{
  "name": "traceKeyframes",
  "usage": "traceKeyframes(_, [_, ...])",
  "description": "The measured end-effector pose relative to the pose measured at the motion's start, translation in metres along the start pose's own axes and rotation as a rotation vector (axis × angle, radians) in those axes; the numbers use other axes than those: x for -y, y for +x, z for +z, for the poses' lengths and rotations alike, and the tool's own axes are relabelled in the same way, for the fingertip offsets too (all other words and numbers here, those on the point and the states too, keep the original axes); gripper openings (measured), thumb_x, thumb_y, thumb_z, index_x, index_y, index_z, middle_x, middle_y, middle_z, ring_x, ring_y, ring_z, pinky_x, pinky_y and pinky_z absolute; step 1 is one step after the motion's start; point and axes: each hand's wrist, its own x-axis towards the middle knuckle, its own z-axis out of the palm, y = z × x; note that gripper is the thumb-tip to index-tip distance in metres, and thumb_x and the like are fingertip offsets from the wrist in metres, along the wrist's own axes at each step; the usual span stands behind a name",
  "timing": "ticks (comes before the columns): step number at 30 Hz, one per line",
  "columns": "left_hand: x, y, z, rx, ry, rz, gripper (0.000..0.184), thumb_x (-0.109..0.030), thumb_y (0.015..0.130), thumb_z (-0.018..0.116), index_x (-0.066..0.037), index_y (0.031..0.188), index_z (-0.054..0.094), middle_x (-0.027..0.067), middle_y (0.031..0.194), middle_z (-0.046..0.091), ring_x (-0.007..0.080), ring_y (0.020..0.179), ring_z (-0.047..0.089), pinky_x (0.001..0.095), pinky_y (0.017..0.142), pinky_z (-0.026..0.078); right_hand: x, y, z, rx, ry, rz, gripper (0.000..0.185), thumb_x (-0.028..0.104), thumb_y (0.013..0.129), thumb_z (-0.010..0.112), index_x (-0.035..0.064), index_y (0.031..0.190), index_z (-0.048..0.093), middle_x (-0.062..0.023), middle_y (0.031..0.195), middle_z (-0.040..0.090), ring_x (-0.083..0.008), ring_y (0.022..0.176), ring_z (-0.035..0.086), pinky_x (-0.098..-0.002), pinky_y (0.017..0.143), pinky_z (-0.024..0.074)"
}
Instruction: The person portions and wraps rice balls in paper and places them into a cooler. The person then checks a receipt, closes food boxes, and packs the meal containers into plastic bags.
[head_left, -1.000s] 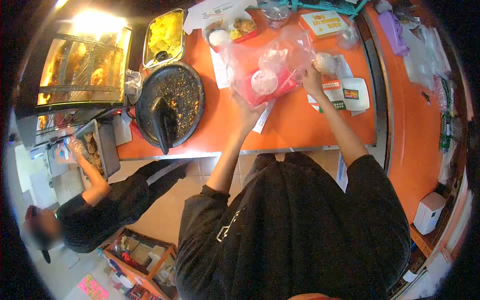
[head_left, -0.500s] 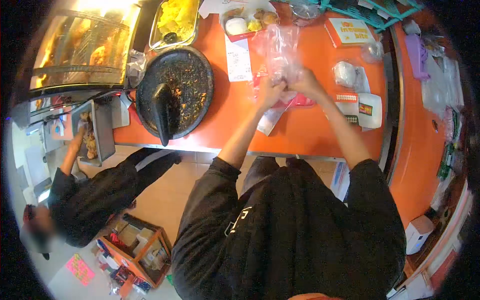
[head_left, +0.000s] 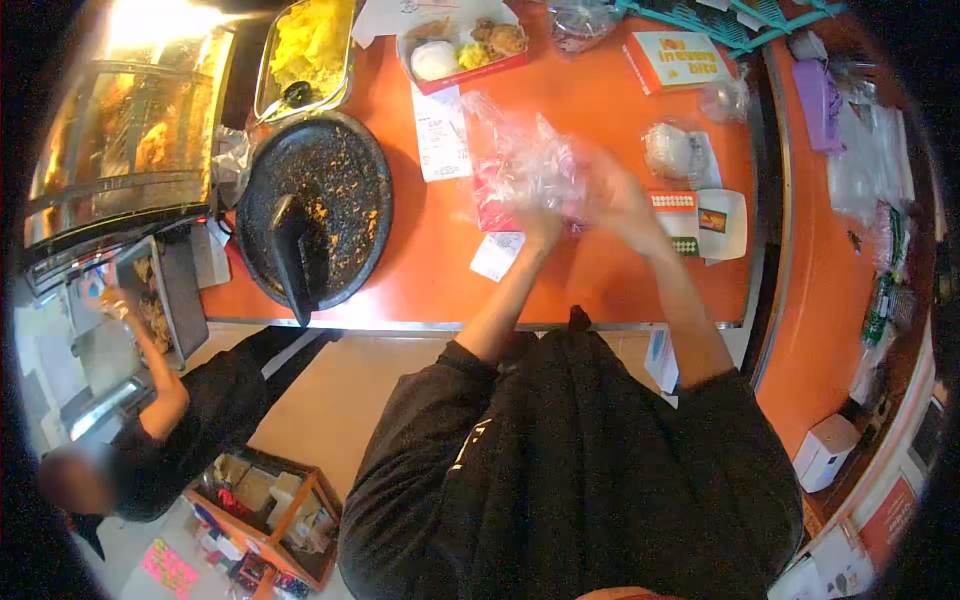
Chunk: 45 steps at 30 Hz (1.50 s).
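A crumpled clear plastic bag (head_left: 535,165) is in front of me over the orange table. My left hand (head_left: 540,228) is closed on the bag's near side, its fingertips partly covered by the plastic. At the bag's right side, my right hand (head_left: 622,205) is smeared by motion, so its fingers do not show clearly. Under the bag lies something flat and red (head_left: 493,212), mostly covered. A paper slip (head_left: 497,256) pokes out below it. Beyond, to the left, a longer printed receipt (head_left: 441,135) lies beside an open food box (head_left: 465,75) with rice and fried pieces.
Left stands a black stone mortar (head_left: 345,190) with its pestle (head_left: 290,255); behind it, a tray of yellow food (head_left: 305,55). Right are a closed box (head_left: 680,60), a wrapped white ball (head_left: 668,150) and a white tray (head_left: 722,225). A co-worker (head_left: 190,420) handles food at far left.
The bag has gone from stretched upward to bunched lower and wider. My right hand has shifted and blurred. My view has turned slightly. The co-worker's hand has moved left, away from the metal bin.
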Motion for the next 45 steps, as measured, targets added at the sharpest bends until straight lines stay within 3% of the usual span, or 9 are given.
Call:
traceKeyframes(7, [0.031,-0.014,0.007,-0.042,0.127,-0.067,0.029,-0.021,0.073,0.058,-0.001,0.093,0.054,0.0148,0.081,0.057,0.0251,0.073,0.054,0.0376,0.063,0.044,0.004,0.075,0.017,0.482,-0.335,0.117,0.031,0.005,0.058,0.064,-0.0016,0.085,0.05,-0.0146,0.091,0.05,-0.0288,0.085,0.052,-0.0328,0.067,0.0446])
traceKeyframes(14, [0.006,-0.026,-0.017,0.229,-0.002,-0.062,0.035,-0.025,0.075,0.057,-0.002,0.1,0.051,0.012,0.09,0.056,0.0223,0.081,0.053,0.0342,0.068,0.044,0.038,-0.004,0.042,0.192,-0.555,-0.411,0.02,0.003,0.057,0.056,0.0011,0.075,0.048,-0.0134,0.076,0.047,-0.0294,0.072,0.052,-0.0345,0.063,0.0437])
traceKeyframes(20, [0.001,0.017,-0.035,0.579,-0.269,-0.184,0.04,-0.027,0.076,0.057,-0.003,0.106,0.048,0.0097,0.098,0.055,0.0199,0.088,0.053,0.0313,0.073,0.044,0.028,0.045,-0.079,0.305,0.455,0.186,0.041,0.027,0.075,0.062,0.0046,0.107,0.052,-0.0062,0.105,0.054,-0.0175,0.098,0.05,-0.03,0.087,0.0383])
traceKeyframes(27, [0.02,0.039,-0.058,0.628,-0.354,-0.139,0.046,-0.026,0.069,0.057,-0.004,0.108,0.045,0.0137,0.107,0.047,0.0286,0.099,0.046,0.0403,0.079,0.039,-0.023,0.105,0.005,0.382,0.142,0.098,0.033,0.028,0.076,0.057,0.0055,0.1,0.055,-0.0077,0.087,0.058,-0.014,0.084,0.053,-0.0268,0.071,0.043])
traceKeyframes(32, [-0.099,0.096,-0.091,0.323,0.533,0.626,0.04,-0.009,0.058,0.058,-0.003,0.097,0.052,0.0146,0.095,0.051,0.026,0.091,0.051,0.0365,0.071,0.042,-0.032,0.024,-0.003,-0.602,-0.09,0.012,0.032,0.033,0.072,0.06,0.0026,0.077,0.05,-0.0042,0.07,0.05,-0.014,0.067,0.05,-0.0304,0.055,0.041])
traceKeyframes(35, [-0.061,0.071,-0.074,0.333,-0.021,0.076,0.036,-0.01,0.058,0.058,-0.004,0.093,0.053,0.011,0.082,0.055,0.0253,0.077,0.055,0.0366,0.064,0.043,-0.023,-0.037,-0.007,-0.426,0.107,-0.093,0.033,0.03,0.074,0.061,0.002,0.086,0.049,-0.0046,0.08,0.052,-0.0135,0.07,0.051,-0.0282,0.056,0.0414])
traceKeyframes(36, [-0.079,0.08,-0.08,0.281,0.227,0.559,0.032,-0.013,0.059,0.06,-0.004,0.089,0.054,0.0079,0.071,0.055,0.0219,0.063,0.055,0.0362,0.057,0.044,-0.03,-0.041,-0.019,-0.313,0.23,-0.038,0.033,0.029,0.074,0.061,0.0019,0.089,0.048,-0.0049,0.083,0.052,-0.0136,0.071,0.051,-0.0279,0.057,0.0417])
traceKeyframes(39, [-0.066,0.08,-0.085,0.557,-0.016,0.262,0.026,-0.014,0.065,0.057,-0.005,0.089,0.055,0.0075,0.076,0.057,0.0201,0.065,0.056,0.0354,0.059,0.045,-0.037,-0.007,-0.072,-0.162,0.417,0.399,0.036,0.023,0.076,0.06,0.0035,0.104,0.047,-0.0049,0.094,0.053,-0.0121,0.083,0.051,-0.0268,0.067,0.0439])
traceKeyframes(45, [-0.091,0.093,-0.078,0.62,-0.152,0.047,0.027,-0.024,0.071,0.059,-0.007,0.091,0.055,0.0032,0.073,0.058,0.0152,0.065,0.056,0.0303,0.054,0.046,-0.069,0.123,0.018,0.063,0.571,-0.23,0.025,0.023,0.074,0.059,0.0049,0.09,0.054,-0.0055,0.089,0.055,-0.012,0.079,0.05,-0.0282,0.064,0.0424])
